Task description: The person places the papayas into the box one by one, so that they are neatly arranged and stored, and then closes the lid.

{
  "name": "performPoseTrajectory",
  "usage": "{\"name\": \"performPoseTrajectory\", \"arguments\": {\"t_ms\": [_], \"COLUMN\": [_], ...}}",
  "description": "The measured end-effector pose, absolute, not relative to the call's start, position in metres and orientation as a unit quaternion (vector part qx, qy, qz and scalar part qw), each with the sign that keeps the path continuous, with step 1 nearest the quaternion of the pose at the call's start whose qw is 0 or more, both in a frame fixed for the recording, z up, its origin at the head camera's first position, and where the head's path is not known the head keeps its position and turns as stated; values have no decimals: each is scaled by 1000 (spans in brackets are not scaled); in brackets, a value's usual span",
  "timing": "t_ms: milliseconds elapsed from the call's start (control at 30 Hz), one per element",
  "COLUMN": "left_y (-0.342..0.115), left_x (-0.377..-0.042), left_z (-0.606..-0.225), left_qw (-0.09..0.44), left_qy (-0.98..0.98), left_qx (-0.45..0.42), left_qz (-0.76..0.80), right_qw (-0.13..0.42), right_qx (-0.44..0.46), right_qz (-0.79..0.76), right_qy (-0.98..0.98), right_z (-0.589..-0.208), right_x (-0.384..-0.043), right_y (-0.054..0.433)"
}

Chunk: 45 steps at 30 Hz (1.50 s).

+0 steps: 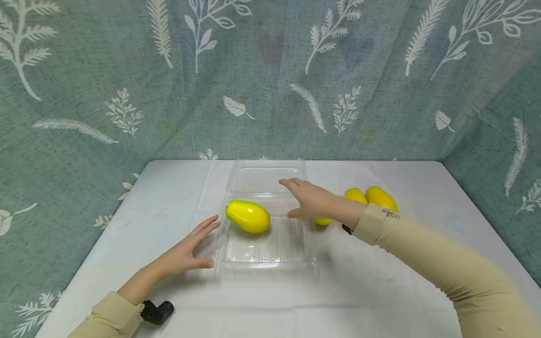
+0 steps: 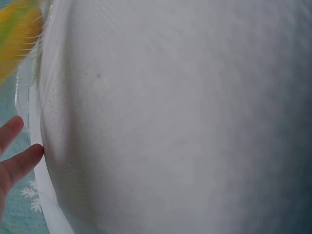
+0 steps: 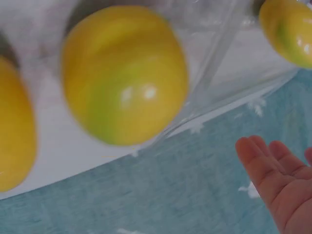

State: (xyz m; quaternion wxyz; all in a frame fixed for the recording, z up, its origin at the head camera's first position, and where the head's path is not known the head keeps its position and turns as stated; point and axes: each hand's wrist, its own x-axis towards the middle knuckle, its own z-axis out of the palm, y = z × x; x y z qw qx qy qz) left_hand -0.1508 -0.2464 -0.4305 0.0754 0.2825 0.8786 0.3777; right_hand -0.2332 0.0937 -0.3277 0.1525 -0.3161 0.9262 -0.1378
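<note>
Clear rectangular plastic clamshell box (image 1: 266,262) lies wide open between the person's hands, lid (image 1: 264,180) flat out back. Easy reach, you think?

Probably. Left hand (image 1: 190,249) is spread just beside it, right hand (image 1: 312,197) hovers over the other side, fingers stretched; neither's holding anything.

And the glossy yellow-green oval fruit (image 1: 248,216) sits in its left part, maybe leaving room?

Guess so. Head view half-hides a loose yellow fruit (image 1: 323,221) behind the right hand; right wrist cam gets a rounded yellow-green fruit (image 3: 126,75) whole, can't tell if it's the same.
</note>
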Motion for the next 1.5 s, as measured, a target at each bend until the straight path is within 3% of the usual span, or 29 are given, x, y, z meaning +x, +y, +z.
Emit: {"name": "performPoseTrajectory", "arguments": {"t_ms": [867, 1500], "left_y": [-247, -248], "left_x": [-151, -151], "left_z": [-431, -432], "left_qw": [72, 73], "left_qy": [878, 878], "left_qx": [282, 284], "left_qz": [381, 379], "right_qw": [123, 139], "right_qx": [-200, -127], "right_qz": [-208, -205], "right_qy": [950, 961], "right_z": [-300, -315], "right_x": [-253, -264], "right_y": [204, 262]}}
